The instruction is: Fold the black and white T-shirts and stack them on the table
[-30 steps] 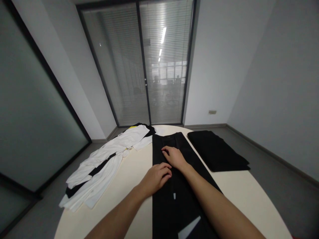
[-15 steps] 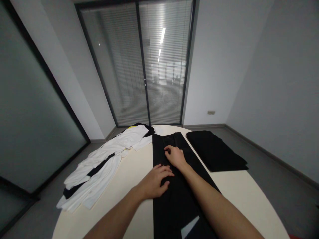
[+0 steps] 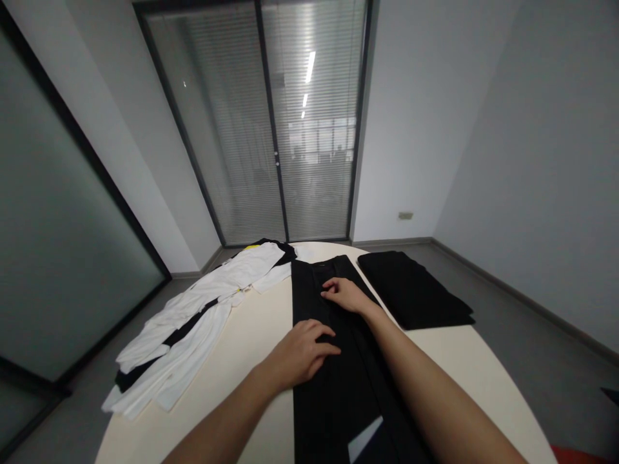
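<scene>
both hands (image 3: pixel 309 351) — on black trousers (image 3: pixel 324 399)

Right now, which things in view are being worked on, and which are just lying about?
In hand:
- black garment laid flat, left hand and right hand over it
- table, bearing it

Lying about:
- white and black clothes, heaped on the left
- folded black cloth, on the right
</scene>
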Tool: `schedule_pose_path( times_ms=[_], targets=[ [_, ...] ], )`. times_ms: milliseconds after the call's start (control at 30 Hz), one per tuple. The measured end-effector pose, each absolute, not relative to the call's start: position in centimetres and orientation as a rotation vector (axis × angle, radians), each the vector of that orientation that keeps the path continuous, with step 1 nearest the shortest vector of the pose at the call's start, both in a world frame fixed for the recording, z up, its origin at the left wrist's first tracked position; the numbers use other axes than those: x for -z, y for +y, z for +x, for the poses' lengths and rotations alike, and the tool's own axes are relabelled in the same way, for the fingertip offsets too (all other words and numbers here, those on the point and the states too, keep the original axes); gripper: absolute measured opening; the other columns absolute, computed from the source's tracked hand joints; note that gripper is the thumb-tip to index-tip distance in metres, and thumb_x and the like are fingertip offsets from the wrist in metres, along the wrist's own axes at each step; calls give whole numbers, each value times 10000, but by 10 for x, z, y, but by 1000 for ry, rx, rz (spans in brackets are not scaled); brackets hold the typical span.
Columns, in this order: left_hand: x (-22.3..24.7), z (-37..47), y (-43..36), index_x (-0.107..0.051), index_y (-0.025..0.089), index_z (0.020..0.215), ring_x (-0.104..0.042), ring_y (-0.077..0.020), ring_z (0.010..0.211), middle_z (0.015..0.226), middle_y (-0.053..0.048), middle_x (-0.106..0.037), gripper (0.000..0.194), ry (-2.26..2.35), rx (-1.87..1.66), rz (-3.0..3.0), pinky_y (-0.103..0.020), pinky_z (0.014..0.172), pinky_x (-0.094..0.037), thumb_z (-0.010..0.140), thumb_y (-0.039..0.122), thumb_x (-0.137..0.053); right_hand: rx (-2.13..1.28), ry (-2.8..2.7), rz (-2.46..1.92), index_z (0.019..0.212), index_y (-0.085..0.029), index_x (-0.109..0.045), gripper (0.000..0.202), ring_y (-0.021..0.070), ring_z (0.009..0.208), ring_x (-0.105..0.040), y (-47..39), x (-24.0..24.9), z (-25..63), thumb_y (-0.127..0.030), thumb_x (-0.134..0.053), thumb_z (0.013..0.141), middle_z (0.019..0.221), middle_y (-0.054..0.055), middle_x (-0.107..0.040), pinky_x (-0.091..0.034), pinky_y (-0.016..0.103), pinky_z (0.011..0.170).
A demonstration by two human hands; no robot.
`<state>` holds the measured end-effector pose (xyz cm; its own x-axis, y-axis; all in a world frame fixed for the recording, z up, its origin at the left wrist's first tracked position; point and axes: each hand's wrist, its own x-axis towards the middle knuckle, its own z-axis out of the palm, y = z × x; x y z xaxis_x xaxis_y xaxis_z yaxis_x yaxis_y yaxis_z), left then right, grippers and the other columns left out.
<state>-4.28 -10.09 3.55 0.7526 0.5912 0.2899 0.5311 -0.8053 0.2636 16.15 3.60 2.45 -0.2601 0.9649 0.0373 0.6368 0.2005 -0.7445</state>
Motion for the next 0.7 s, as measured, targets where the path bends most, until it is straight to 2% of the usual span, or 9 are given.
schedule_pose_path(
  times_ms=[233, 367, 467, 700],
  targets=[
    [-47, -42, -105, -724, 248, 1074, -588, -224, 1144, 1209, -58, -676, 162, 626, -470, 2783, -366, 1007, -478, 960, 257, -609, -858, -2085, -1475, 1117, -249, -703, 387, 201, 903, -697, 28, -32, 159, -453, -766, 795, 897, -21, -772, -406, 350, 880],
    [-44, -37, -108, -705, 230, 1004, -593, -208, 1141, 1195, -55, -682, 144, 633, -488, 2772, -342, 987, -486, 970, 199, -569, -881, -2116, -1471, 1143, -246, -697, 393, 205, 921, -695, 27, -32, 158, -396, -774, 788, 898, -22, -772, -390, 358, 895],
    [-41, -32, -107, -682, 218, 1006, -604, -195, 1110, 1185, -51, -690, 152, 677, -518, 2783, -328, 967, -492, 993, 195, -532, -924, -2068, -1433, 1156, -226, -691, 385, 192, 895, -690, 30, -27, 158, -331, -761, 793, 882, -20, -767, -412, 338, 860],
    [-47, -22, -109, -685, 218, 1037, -594, -211, 1121, 1249, -59, -661, 175, 837, -668, 2730, -358, 959, -485, 1010, 225, -512, -1099, -1794, -1299, 1167, -113, -649, 403, 125, 639, -607, 46, -13, 166, -218, -738, 789, 710, -22, -695, -458, 245, 649]
  ],
)
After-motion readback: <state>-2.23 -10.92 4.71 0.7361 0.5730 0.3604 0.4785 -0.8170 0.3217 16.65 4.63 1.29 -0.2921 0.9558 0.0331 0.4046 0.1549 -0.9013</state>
